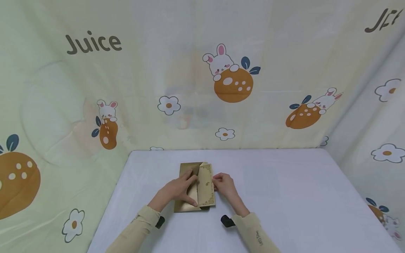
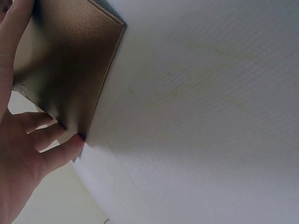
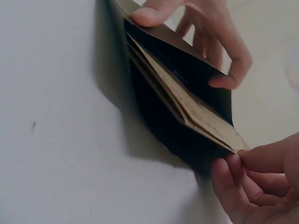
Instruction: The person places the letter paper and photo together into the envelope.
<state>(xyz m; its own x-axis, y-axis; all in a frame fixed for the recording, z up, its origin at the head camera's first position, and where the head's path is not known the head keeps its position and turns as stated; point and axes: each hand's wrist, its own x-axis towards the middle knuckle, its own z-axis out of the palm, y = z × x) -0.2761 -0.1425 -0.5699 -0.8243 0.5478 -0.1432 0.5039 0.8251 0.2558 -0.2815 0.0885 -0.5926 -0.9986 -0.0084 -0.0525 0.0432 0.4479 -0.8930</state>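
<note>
Both hands are working at the middle of the white table (image 1: 284, 189), which is backing onto a pale curtain (image 1: 158, 70) printed with rabbits, oranges and flowers. We are pressing our left hand (image 1: 180, 189) flat, fingers spread, on the gold envelope (image 1: 186, 207), thumb along the near edge of its flap. Our right hand (image 1: 224, 185) is pinching the right edge of the patterned card (image 1: 207, 186), which is lying over the envelope's right half. Seen from the right wrist, the envelope is gaping, dark inside, its paper a dull metallic gold.
</note>
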